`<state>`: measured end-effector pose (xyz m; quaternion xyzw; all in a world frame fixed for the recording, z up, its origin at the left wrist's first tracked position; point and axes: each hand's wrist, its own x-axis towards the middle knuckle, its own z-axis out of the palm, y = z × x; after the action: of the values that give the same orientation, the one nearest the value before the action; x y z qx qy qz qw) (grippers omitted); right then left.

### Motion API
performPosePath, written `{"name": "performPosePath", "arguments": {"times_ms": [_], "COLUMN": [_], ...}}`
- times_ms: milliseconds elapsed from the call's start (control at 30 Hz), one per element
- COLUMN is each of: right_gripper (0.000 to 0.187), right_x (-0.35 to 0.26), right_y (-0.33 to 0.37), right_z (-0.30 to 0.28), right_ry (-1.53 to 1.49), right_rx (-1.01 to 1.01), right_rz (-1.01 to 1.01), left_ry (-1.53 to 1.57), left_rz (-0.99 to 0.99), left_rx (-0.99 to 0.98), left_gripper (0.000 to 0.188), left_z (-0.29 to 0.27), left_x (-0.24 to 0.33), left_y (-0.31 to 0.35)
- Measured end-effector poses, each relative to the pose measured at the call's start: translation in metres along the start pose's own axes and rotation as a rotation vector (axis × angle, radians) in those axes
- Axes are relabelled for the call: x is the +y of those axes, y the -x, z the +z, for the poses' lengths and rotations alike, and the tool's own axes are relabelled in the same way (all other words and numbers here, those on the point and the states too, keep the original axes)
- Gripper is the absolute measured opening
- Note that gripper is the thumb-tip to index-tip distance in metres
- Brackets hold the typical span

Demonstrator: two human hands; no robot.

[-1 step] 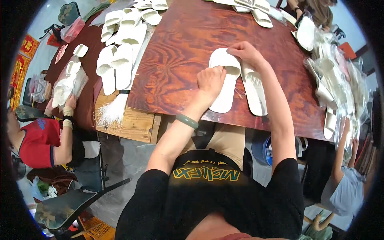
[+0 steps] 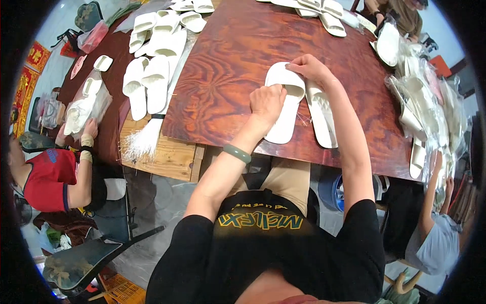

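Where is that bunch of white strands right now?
In the head view, the bunch of white strands lies to the person's left, over a pale wooden board, just below a pair of white slippers and beside the reddish-brown tabletop.

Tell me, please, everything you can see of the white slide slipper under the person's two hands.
The white slide slipper lies sole down on the reddish-brown wooden tabletop, toe away from the person. Its broad strap arches over the front, opening toward the rounded heel. It looks moulded from foam or rubber. The left hand is closed at the strap's near edge; the right hand, fingers curled, is at its far right side. Whether either grips it is unclear.
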<state>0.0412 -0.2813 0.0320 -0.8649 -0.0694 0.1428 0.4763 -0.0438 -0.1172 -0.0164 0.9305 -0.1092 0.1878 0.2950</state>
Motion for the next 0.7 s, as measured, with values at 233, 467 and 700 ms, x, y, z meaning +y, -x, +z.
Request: {"name": "performPosePath", "arguments": {"times_ms": [233, 467, 700], "right_gripper": [0.032, 0.028, 0.021], "right_x": [0.003, 0.019, 0.012], "right_y": [-0.015, -0.040, -0.044], "right_z": [0.002, -0.001, -0.011], "right_ry": [-0.005, -0.126, -0.167], "right_rx": [-0.074, -0.090, -0.087], "right_rz": [0.077, 0.126, 0.167], "left_ry": [-0.012, -0.076, -0.046], "left_rz": [0.027, -0.042, -0.048], "left_rx": [0.011, -0.065, -0.063], "left_gripper": [0.022, 0.022, 0.023], "left_z": [0.006, 0.008, 0.011], "left_x": [-0.004, -0.002, -0.004], "left_y": [-0.015, -0.024, -0.024]}}
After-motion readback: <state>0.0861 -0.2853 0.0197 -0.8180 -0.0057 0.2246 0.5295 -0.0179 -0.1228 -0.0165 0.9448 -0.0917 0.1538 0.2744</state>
